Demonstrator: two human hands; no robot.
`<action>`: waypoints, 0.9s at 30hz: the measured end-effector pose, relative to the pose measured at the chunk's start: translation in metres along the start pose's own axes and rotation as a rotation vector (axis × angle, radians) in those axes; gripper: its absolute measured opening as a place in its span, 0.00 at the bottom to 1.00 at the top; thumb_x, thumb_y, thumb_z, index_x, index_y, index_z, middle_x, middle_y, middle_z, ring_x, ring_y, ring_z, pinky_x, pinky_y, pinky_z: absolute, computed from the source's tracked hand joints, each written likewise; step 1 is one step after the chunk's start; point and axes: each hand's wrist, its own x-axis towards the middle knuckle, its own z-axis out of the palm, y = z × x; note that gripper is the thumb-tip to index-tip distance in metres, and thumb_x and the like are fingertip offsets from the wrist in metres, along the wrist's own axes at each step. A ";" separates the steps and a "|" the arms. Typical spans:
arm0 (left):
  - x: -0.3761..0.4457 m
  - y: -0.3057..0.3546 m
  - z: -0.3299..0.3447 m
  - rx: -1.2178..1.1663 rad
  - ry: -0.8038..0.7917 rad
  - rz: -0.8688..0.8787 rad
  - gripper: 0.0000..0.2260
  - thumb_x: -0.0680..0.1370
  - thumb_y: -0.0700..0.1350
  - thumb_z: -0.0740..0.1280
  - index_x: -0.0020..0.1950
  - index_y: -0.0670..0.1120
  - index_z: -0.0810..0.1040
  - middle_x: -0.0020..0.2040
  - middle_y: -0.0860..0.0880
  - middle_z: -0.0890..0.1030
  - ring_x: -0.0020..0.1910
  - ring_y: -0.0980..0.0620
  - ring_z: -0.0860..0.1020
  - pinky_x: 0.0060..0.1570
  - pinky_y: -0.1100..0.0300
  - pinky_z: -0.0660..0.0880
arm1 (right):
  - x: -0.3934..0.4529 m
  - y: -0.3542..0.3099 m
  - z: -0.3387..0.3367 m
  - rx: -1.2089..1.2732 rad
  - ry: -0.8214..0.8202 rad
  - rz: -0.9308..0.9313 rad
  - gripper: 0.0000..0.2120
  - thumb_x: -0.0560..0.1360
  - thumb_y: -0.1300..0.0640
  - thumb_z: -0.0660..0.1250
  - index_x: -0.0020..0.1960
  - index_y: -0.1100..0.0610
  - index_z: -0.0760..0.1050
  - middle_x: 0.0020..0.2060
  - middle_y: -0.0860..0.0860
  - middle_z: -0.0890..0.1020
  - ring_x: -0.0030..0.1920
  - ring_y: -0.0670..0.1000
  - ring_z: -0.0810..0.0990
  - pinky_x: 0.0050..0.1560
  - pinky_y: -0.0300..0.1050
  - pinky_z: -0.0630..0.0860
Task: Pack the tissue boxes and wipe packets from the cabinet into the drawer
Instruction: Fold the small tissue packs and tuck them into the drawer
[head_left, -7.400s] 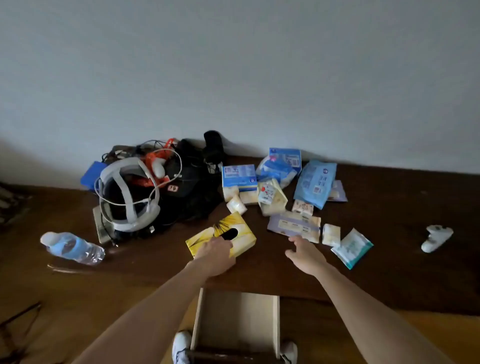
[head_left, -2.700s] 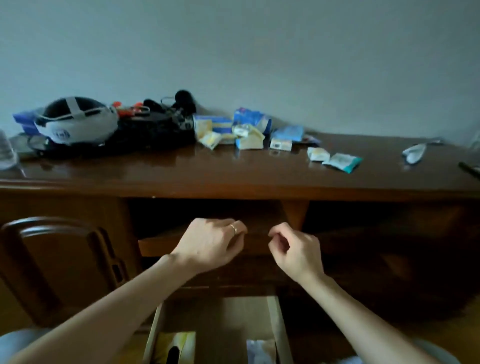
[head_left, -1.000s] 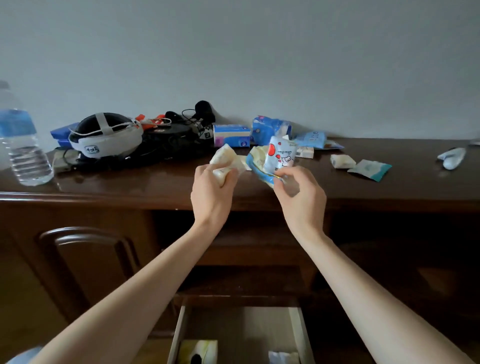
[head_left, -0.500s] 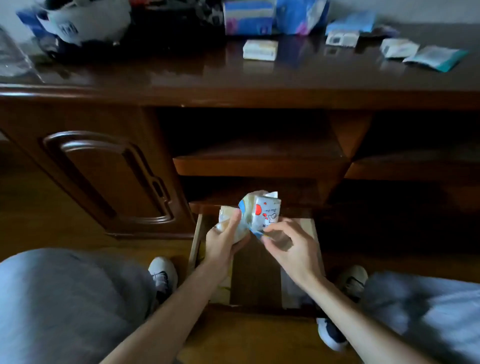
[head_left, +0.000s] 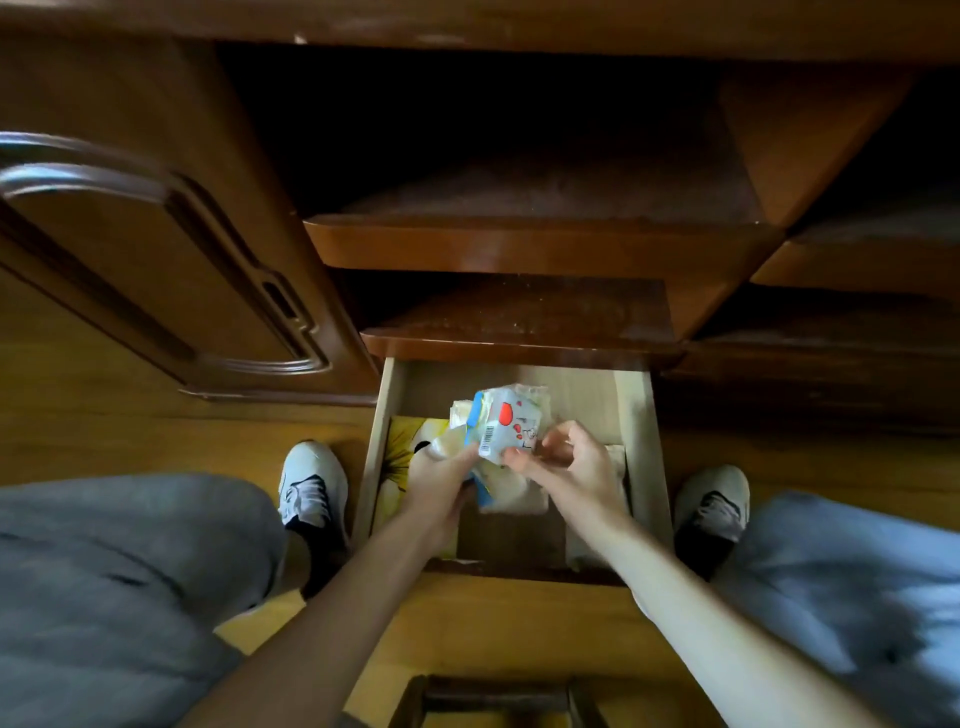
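Note:
Both hands hold a bundle of small packets over the open wooden drawer (head_left: 636, 415). My right hand (head_left: 563, 467) pinches a white and blue tissue packet (head_left: 506, 423) with red marks and a barcode. My left hand (head_left: 441, 475) grips a cream-coloured wipe packet (head_left: 451, 441) beside it. In the drawer's left part lies the yellow tissue box (head_left: 402, 441), partly hidden by my left hand. A pale packet (head_left: 615, 457) lies at the drawer's right side, mostly hidden behind my right hand.
Above the drawer are two dark open shelves (head_left: 519, 244) of the cabinet. A cabinet door (head_left: 156, 249) with a curved moulding stands to the left. My knees and shoes (head_left: 311, 483) flank the drawer on the yellow floor. A chair top (head_left: 498, 691) is at the bottom edge.
Both hands took packets from the cabinet top and carried them down. They are now lower, over the drawer's inside, and the view has tilted down so the cabinet top is out of sight.

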 end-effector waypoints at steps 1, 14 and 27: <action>0.002 -0.001 -0.001 0.016 0.005 0.022 0.11 0.76 0.36 0.74 0.57 0.38 0.83 0.52 0.41 0.87 0.49 0.44 0.86 0.39 0.56 0.81 | 0.000 0.002 -0.001 0.022 -0.007 0.021 0.23 0.64 0.39 0.81 0.52 0.43 0.74 0.46 0.34 0.85 0.48 0.37 0.84 0.38 0.32 0.79; 0.019 -0.017 -0.009 0.204 0.087 0.092 0.09 0.73 0.41 0.78 0.51 0.47 0.83 0.45 0.50 0.88 0.46 0.50 0.87 0.46 0.50 0.84 | 0.018 0.025 -0.042 0.245 -0.052 0.297 0.20 0.71 0.37 0.74 0.61 0.41 0.81 0.58 0.42 0.85 0.64 0.48 0.80 0.67 0.54 0.72; 0.032 -0.014 -0.021 0.469 0.219 0.290 0.17 0.77 0.50 0.74 0.60 0.41 0.80 0.53 0.44 0.84 0.45 0.52 0.84 0.35 0.62 0.82 | 0.027 0.060 -0.083 0.078 0.122 0.328 0.20 0.72 0.46 0.78 0.60 0.52 0.80 0.52 0.47 0.87 0.53 0.45 0.85 0.41 0.34 0.80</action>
